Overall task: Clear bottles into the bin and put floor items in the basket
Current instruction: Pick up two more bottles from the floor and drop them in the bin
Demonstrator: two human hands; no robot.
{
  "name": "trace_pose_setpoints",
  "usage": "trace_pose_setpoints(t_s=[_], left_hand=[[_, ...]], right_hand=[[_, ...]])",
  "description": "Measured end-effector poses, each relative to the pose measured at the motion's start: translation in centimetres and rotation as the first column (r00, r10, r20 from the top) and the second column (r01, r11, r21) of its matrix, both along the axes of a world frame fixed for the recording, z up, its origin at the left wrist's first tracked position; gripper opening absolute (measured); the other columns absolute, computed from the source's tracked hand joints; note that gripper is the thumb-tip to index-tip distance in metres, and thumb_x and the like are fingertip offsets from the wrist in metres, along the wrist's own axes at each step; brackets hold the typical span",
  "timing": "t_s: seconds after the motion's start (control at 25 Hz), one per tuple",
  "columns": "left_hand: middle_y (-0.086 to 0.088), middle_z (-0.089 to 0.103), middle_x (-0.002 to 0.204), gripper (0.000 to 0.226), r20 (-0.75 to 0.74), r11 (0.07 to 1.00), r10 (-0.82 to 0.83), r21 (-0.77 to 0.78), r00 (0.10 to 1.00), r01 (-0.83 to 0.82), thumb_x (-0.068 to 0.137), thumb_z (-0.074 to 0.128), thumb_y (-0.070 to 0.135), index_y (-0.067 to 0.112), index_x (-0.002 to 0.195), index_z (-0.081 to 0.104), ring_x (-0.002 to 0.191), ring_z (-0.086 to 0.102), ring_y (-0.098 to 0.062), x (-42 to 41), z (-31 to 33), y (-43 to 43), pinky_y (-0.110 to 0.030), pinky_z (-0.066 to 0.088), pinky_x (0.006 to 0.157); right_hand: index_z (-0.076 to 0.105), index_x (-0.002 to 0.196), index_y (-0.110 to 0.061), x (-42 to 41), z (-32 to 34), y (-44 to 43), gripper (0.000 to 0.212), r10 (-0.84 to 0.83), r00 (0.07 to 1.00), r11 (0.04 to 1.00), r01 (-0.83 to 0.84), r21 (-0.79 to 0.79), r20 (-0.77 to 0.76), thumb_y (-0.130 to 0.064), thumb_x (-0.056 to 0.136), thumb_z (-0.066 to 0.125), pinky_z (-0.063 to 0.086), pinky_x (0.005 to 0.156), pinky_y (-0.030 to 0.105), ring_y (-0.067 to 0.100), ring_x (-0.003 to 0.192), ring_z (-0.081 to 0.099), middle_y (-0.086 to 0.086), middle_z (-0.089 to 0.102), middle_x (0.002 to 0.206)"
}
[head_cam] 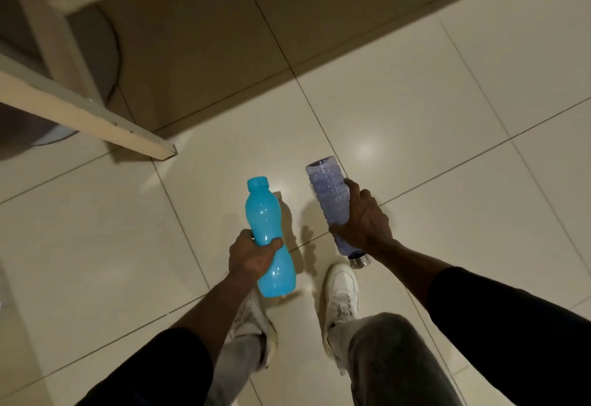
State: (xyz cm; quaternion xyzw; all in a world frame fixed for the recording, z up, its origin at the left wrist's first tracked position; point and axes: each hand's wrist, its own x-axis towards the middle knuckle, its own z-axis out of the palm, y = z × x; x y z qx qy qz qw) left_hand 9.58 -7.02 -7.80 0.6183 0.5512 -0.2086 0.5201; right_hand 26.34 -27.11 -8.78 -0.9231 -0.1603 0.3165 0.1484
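Observation:
My left hand [251, 253] grips a bright blue plastic bottle [267, 213] around its waist, cap pointing away from me. My right hand [364, 221] holds a pale purple ribbed bottle [326, 193] upside down, its base pointing forward and its silver cap [359, 260] toward my body. Both bottles hang in the air above the cream tiled floor [447, 101], a short gap between them. No bin or basket is in view.
A white table frame with a leg and crossbar [96, 117] juts in at the upper left, its corner close to the blue bottle's far side. Dark shadow lies under the table. My white shoes [340, 293] and grey trousers stand below the hands.

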Motion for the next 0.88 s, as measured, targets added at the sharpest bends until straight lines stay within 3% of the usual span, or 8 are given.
trace_pose_setpoints(t_s=[0.16,0.28,0.36,0.44,0.56,0.76,0.88], left_hand=[[-0.009,0.075,0.118,0.066,0.014,0.996,0.056,-0.067,0.998,-0.055,0.079,0.093,0.043,0.011,0.129,0.063,0.102,0.076,-0.028,-1.0,12.0,-0.3,-0.05,0.065,0.094],[-0.004,0.076,0.112,0.073,0.043,0.996,0.08,-0.046,0.996,-0.079,0.071,0.098,0.044,0.016,0.128,0.063,0.094,0.076,-0.021,-2.1,20.9,-1.0,-0.035,0.064,0.076],[0.001,0.076,0.106,0.072,0.061,0.995,0.097,-0.023,0.993,-0.096,0.069,0.099,0.047,0.019,0.125,0.064,0.088,0.076,-0.016,-2.8,25.7,-1.5,-0.025,0.056,0.063],[0.002,0.076,0.104,0.07,0.084,0.991,0.134,-0.006,0.987,-0.134,0.07,0.097,0.05,0.019,0.123,0.066,0.087,0.076,-0.016,-3.8,29.5,-1.9,-0.025,0.055,0.062],[0.002,0.075,0.104,0.064,0.111,0.977,0.207,0.021,0.972,-0.21,0.074,0.094,0.051,0.017,0.122,0.067,0.089,0.074,-0.015,-6.0,33.9,-1.5,-0.028,0.057,0.067],[-0.002,0.074,0.108,0.061,0.127,0.916,0.398,0.002,0.909,-0.402,0.077,0.091,0.053,0.016,0.119,0.066,0.095,0.074,-0.018,-12.5,37.9,0.7,-0.029,0.058,0.069],[-0.003,0.073,0.107,0.06,0.134,0.873,0.477,0.037,0.868,-0.486,0.08,0.089,0.051,0.015,0.12,0.064,0.095,0.073,-0.017,-17.4,39.6,2.9,-0.026,0.057,0.069]], right_hand=[[0.022,0.156,-0.026,-1.6,13.0,0.3,0.112,0.007,1.0,0.999,-0.006,0.033,-0.021,-0.052,0.066,0.084,0.058,0.083,0.044,0.027,0.113,0.056,0.006,0.055,0.129],[0.024,0.154,-0.027,-3.2,22.3,0.2,0.107,0.028,1.0,0.998,-0.028,0.052,-0.003,-0.054,0.067,0.082,0.058,0.084,0.043,0.024,0.111,0.057,0.002,0.056,0.128],[0.033,0.149,-0.024,-3.9,27.3,0.5,0.095,0.053,0.998,0.995,-0.055,0.086,0.028,-0.05,0.071,0.081,0.06,0.079,0.039,0.02,0.104,0.061,-0.001,0.058,0.122],[0.047,0.138,-0.016,-4.8,31.1,1.0,0.075,0.104,0.992,0.978,-0.114,0.174,0.065,-0.04,0.076,0.082,0.061,0.067,0.029,0.012,0.088,0.064,-0.002,0.064,0.11],[0.055,0.126,-0.011,-6.3,35.5,2.4,0.052,0.162,0.986,0.946,-0.169,0.276,0.049,-0.031,0.084,0.078,0.062,0.064,0.028,0.01,0.081,0.068,-0.004,0.064,0.1],[0.06,0.123,-0.008,-10.2,38.4,6.1,0.04,0.413,0.9,0.878,-0.434,0.201,0.139,-0.028,0.09,0.07,0.06,0.075,0.034,0.017,0.087,0.063,0.006,0.063,0.111],[0.05,0.137,-0.012,-13.3,40.0,9.7,0.064,0.448,0.894,0.877,-0.437,0.197,-0.008,-0.04,0.085,0.074,0.057,0.086,0.04,0.02,0.102,0.06,0.004,0.058,0.121]])
